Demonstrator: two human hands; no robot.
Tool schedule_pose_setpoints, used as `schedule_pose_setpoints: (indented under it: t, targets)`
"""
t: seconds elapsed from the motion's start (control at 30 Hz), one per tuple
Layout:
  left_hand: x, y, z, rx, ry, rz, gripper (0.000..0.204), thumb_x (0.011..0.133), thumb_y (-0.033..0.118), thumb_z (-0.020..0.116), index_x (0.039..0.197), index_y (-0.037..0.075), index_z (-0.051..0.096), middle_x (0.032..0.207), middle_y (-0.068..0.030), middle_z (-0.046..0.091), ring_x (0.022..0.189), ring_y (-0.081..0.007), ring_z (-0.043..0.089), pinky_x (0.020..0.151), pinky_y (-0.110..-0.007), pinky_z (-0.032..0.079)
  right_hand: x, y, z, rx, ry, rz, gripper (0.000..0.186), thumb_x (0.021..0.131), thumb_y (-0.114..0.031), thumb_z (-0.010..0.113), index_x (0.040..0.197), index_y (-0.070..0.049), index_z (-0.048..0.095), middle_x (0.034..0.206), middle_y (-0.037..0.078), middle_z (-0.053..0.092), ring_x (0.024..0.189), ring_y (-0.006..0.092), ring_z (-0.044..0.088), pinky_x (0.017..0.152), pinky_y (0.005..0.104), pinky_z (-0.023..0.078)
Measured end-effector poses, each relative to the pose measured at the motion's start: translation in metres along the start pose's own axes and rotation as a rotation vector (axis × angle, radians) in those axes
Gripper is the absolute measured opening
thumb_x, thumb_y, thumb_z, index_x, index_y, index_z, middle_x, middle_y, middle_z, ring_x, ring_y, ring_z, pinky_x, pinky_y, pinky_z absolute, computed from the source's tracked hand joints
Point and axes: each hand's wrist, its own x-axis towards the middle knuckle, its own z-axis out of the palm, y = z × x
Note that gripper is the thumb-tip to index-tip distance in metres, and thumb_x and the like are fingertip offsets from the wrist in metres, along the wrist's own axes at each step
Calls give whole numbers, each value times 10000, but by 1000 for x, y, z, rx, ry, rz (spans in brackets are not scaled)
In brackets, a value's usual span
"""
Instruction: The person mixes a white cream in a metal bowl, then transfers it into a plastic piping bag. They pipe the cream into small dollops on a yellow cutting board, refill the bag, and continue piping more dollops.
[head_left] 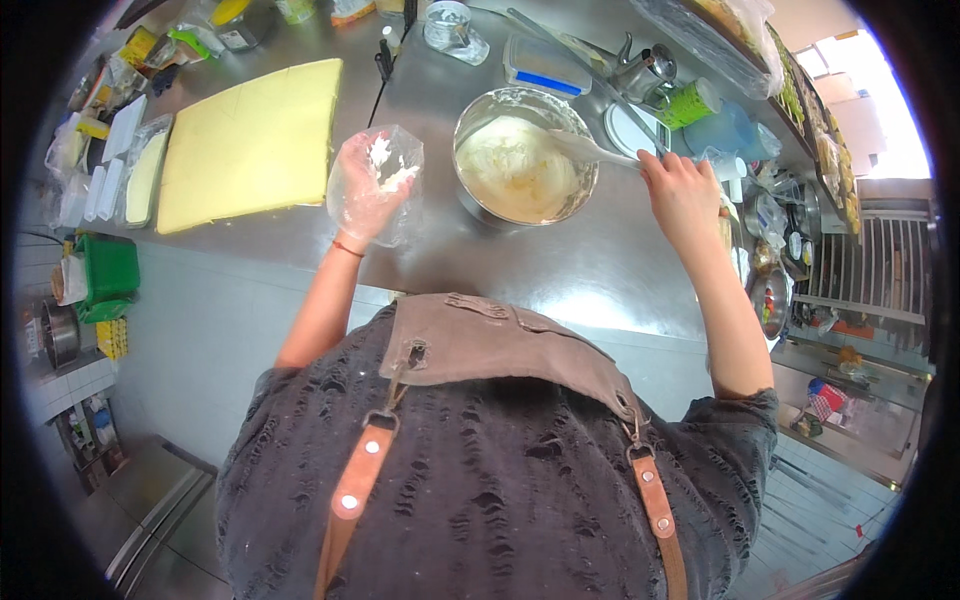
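Note:
My left hand (362, 195) is curled in a ring beneath a clear plastic bag (408, 218), whose film drapes over the fingers. White cream (398, 178) is smeared on the plastic around the ring. Just to the right, a metal mixing bowl (590, 190) stands on the steel counter with pale, creamy mixture (520, 170) inside. My right hand (682, 190) is closed around the handle end of a white spatula (590, 148). The spatula's blade rests at the bowl's right side, partly in the mixture.
A large yellow sheet of cake (250, 145) lies on the counter (430, 265) at left. Behind the bowl are a lidded clear container (545, 66), a glass jug (450, 30) and a metal pot (645, 72). A green bin (108, 275) stands below the counter at left.

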Motion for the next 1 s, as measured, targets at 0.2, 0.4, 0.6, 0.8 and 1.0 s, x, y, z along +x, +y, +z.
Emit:
schedule_pose_setpoints:
  t: [0.2, 0.4, 0.6, 0.8, 1.0]
  targets:
    - [-2, -17, -6, -660, -66, -377, 830, 805, 65, 740, 1482, 92, 260, 1421, -172, 471, 1303, -297, 503, 1059, -420, 469, 28, -10, 39, -183, -46, -153, 290, 840, -130, 633, 1123, -174, 595, 822, -8, 597, 802, 186, 636, 634, 324, 473]
    - [42, -14, -10, -964, -293, -517, 857, 817, 194, 775, 1493, 109, 255, 1419, -178, 489, 1268, -297, 532, 1022, -437, 499, 88, -27, 62, -236, 6, -430, 172, 796, -129, 654, 965, -114, 630, 784, 21, 633, 760, 188, 651, 637, 319, 489]
    - [70, -37, -4, -941, -274, -586, 973, 746, 376, 810, 1512, 131, 262, 1440, -151, 482, 1263, -274, 534, 998, -399, 507, 103, -46, 57, -72, -827, -295, 156, 858, -99, 606, 992, -102, 685, 901, 95, 701, 839, 279, 720, 707, 399, 564]
    - [64, -53, -3, -1046, -313, -622, 943, 779, 265, 835, 1497, 131, 238, 1429, -168, 482, 1270, -284, 525, 1021, -429, 507, 114, -36, 37, 152, -1062, -22, 124, 893, -126, 598, 963, -121, 700, 851, 104, 720, 833, 316, 712, 715, 461, 565]
    - [64, -47, -2, -1057, -351, -673, 993, 742, 356, 835, 1506, 126, 244, 1407, -161, 491, 1252, -266, 535, 1021, -405, 503, 127, -48, 13, -37, -893, -77, 116, 873, -75, 605, 973, -88, 661, 862, 119, 713, 820, 349, 709, 711, 444, 572]
